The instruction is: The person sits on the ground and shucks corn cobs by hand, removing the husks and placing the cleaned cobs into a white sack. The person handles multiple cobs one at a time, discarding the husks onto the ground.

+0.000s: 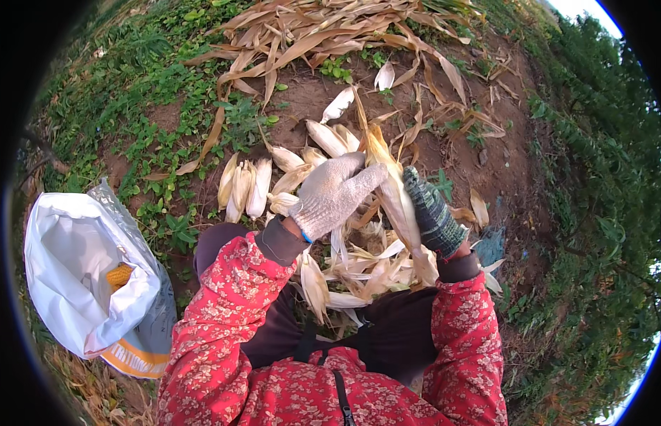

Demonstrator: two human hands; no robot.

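Note:
My left hand (338, 191), in a whitish knitted glove, rests its fingers against the upper part of a dry ear of corn in its husk (395, 197). On the other side, my right hand (434, 215), in a dark green striped glove, grips the same ear. The husk is yellowish at its upper end and pale lower down. Several more ears in husks (242, 186) lie on the soil beyond and beside my left hand. Loose stripped husks (373, 269) are heaped between my legs, below the held ear.
At the left stands an open white sack (53, 314) with a yellow corn cob (119, 277) inside. A pile of dry corn stalks and leaves (330, 32) lies at the far side. Low green weeds (171, 101) grow at the left, denser bushes (602, 175) at the right.

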